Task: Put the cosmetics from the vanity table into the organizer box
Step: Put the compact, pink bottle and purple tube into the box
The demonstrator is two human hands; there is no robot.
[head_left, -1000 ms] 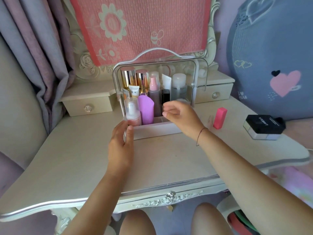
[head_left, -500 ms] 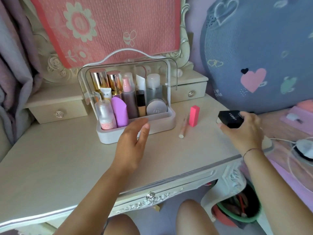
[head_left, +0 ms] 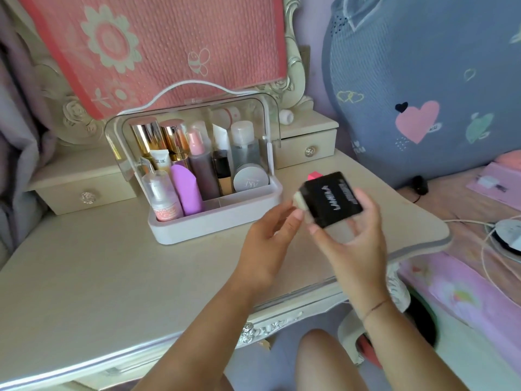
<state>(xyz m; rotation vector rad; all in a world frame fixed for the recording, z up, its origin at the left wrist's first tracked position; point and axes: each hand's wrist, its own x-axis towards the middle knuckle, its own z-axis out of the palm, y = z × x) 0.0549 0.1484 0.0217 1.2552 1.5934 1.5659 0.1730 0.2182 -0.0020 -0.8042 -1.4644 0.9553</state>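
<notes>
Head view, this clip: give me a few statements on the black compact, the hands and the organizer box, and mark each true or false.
1. The black compact is held above the vanity table, not resting on it. True.
2. Only the left hand touches the compact. False: the right hand grips it from below, and the left hand's fingertips meet its near corner.
3. The organizer box has its clear lid raised. True.
4. The purple bottle lies flat on the table. False: it stands upright in the box's front row.
5. The compact is already inside the box. False: it is to the right of the box, outside it.
</notes>
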